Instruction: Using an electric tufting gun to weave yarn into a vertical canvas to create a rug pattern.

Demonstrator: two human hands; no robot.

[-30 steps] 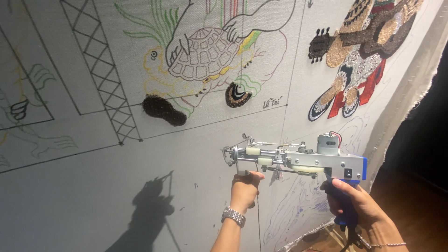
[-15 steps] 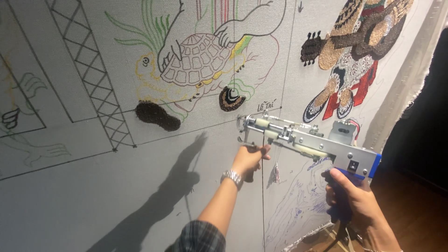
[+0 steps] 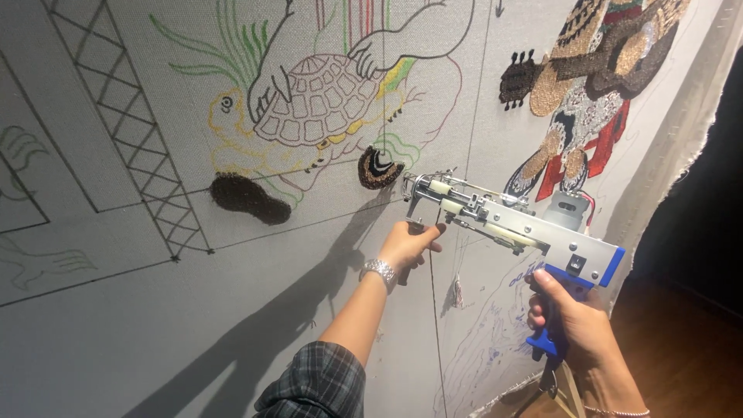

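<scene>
1. Right hand (image 3: 569,321) lowest and nearest the camera, fingers clenched round the blue rear grip (image 3: 551,340) of the tufting gun (image 3: 511,224); index finger lies up along the grip near the trigger area.
2. Left hand (image 3: 408,244) further out, plaid sleeve (image 3: 317,383) at the bottom edge, metal watch (image 3: 379,269) on the wrist. Fingers wrapped on the gun's front handle, just under the metal nose.
3. Tufting gun held in both hands, tilted: nose up-left, blue back end down-right. Silver frame, cream rollers, grey motor on top. Nose is at the cloth or just off it; cannot tell if it touches.
4. Versus half a second ago: gun and both hands sit about the same in view, nose a touch higher and nearer the small tufted patch. A second ago the gun was level and lower; now angled up.
5. Backing cloth (image 3: 155,325) grey, stretched upright, covered in drawn outlines. Arm shadow runs down-left across it.
6. Just above the nose: small dark striped tufted patch (image 3: 379,167). Left of it a dark brown tufted oval (image 3: 249,198).
7. Higher up: turtle drawing (image 3: 317,101), outline only. Far upper right: tufted figure (image 3: 588,85) in red, tan and black.
</scene>
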